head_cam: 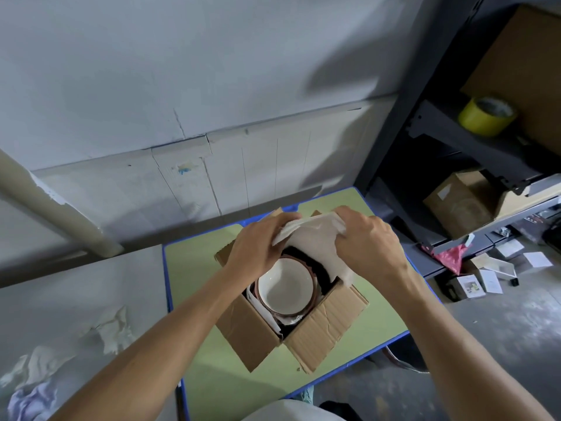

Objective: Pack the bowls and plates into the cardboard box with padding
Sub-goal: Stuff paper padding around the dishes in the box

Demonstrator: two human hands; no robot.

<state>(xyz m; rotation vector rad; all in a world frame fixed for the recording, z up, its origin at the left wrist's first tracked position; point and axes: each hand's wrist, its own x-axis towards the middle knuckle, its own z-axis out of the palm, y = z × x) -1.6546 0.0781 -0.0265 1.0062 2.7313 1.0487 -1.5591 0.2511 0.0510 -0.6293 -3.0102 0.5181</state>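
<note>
Head cam, both hands' fingers (274, 235) gripping paper padding (315, 241) above bowl (285, 288) in box (328, 325).

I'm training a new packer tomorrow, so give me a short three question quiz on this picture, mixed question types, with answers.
1. True or false: a bowl sits inside the box.
2. What do the left hand and right hand grip above the box? A) a sponge B) white paper C) a lid
3. Fill in: the yellow tape roll sits on a ____.
Key: 1 true; 2 B; 3 shelf.
</note>
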